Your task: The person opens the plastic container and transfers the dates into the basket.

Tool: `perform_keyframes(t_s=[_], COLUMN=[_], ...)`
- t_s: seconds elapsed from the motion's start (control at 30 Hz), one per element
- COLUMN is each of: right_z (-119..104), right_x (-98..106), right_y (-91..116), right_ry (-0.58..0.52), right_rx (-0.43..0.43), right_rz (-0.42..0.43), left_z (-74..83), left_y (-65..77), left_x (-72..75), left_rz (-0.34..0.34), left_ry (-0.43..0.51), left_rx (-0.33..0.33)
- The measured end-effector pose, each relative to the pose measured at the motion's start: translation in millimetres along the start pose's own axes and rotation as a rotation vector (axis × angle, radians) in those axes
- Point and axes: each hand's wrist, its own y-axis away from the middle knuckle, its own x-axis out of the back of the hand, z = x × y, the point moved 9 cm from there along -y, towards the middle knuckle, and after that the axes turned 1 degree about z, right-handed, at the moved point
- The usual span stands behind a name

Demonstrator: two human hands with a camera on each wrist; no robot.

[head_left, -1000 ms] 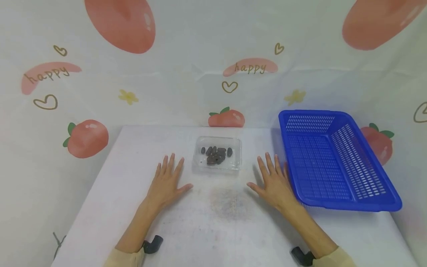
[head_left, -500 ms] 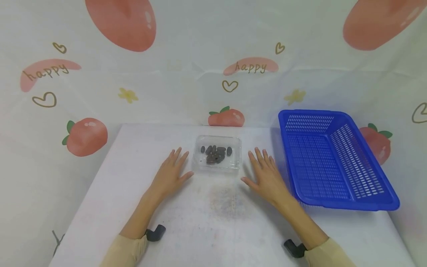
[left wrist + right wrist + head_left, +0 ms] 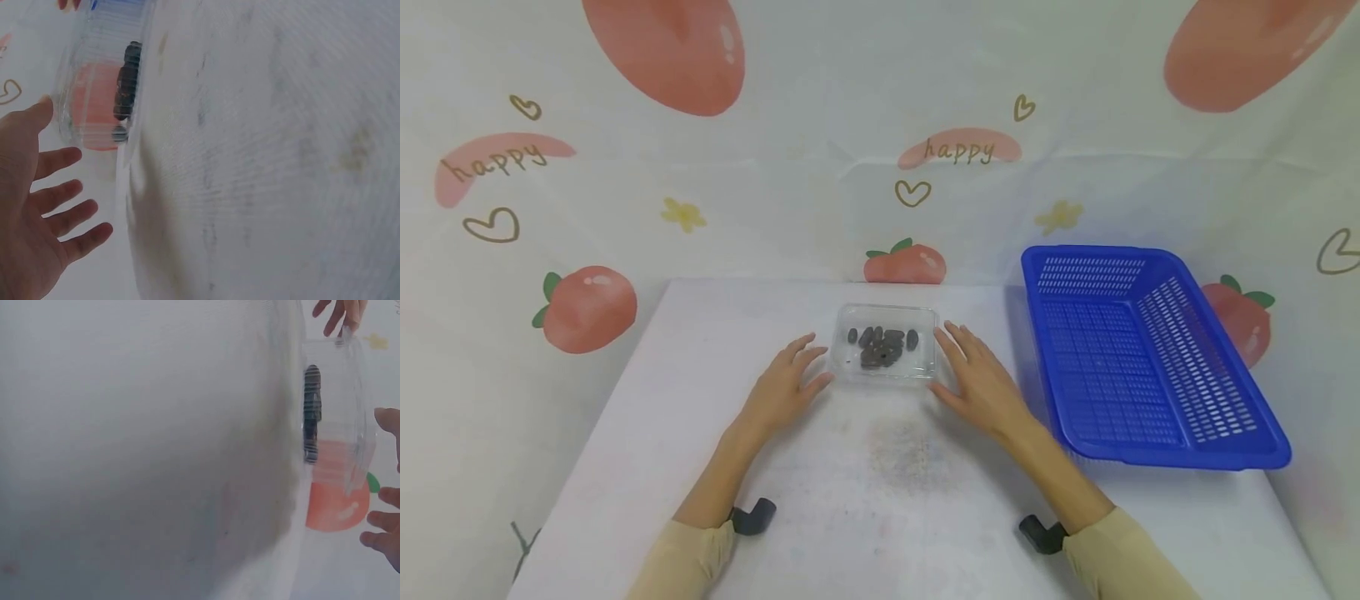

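Observation:
A clear plastic box sits toward the back of the white table, holding several small dark oval pieces that look like dates. To its left is my left hand, its spread fingers close to the box's side, curving slightly and holding nothing. My right hand is at the other side, fingertips very near the box's right wall; whether they touch it I cannot tell. In the right wrist view its thumb and fingers stand apart, and the box shows beside them.
A large blue plastic basket with slotted walls stands on the right of the table, near my right forearm. Behind the table hangs a white cloth printed with fruit and hearts. A dark stain marks the tabletop in front of the box.
Both hands have moved forward and in toward the box, the right one coming further left. Their fingers, spread flat before, now curve a little. The box and basket stay in place.

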Motion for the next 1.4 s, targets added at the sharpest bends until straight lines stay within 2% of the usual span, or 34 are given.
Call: perform_keyframes(t_s=[0.13, 0.3, 0.4, 0.5, 0.63, 0.8, 1.07, 1.23, 1.4], right_z=[-6.5, -13.8, -17.0, -22.0, -28.7, -35.2, -48.0, -60.2, -68.0], right_x=[-3.8, -10.0, -11.6, -14.6, -18.7, -23.5, -39.6, -45.2, -53.4], right_y=[-10.4, -21.7, -26.2, -31.8, -39.0, -46.1, -53.9, -59.9, -63.0], right_ry=[-0.033, -0.063, -0.069, -0.081, -0.098, -0.107, -0.14, -0.17, -0.206], right_rx=[0.03, 0.043, 0.052, 0.067, 0.086, 0.1, 0.121, 0.169, 0.178], right_rz=[-0.001, -0.027, -0.022, -0.019, -0.017, -0.019, -0.062, -0.023, -0.039], left_z=[-3.9, -7.1, -8.6, -13.1, -15.0, -18.1, -24.4, -26.1, -23.4], left_y=[-1.1, -3.7, -5.5, -4.7, -3.3, -3.4, -3.2, -3.2, -2.3], left_x=[-0.4, -3.2, -9.4, -16.3, -22.4, -26.7, -33.7, -34.7, -37.5], left_rz=[-0.001, -0.012, -0.051, -0.107, -0.176, -0.206, -0.2, -0.166, -0.194], left_ry=[0.079, 0.252, 0.323, 0.378, 0.514, 0.682, 0.829, 0.86, 0.898], left_rx=[0.033, 0.069, 0.105, 0.169, 0.209, 0.26, 0.341, 0.384, 0.419])
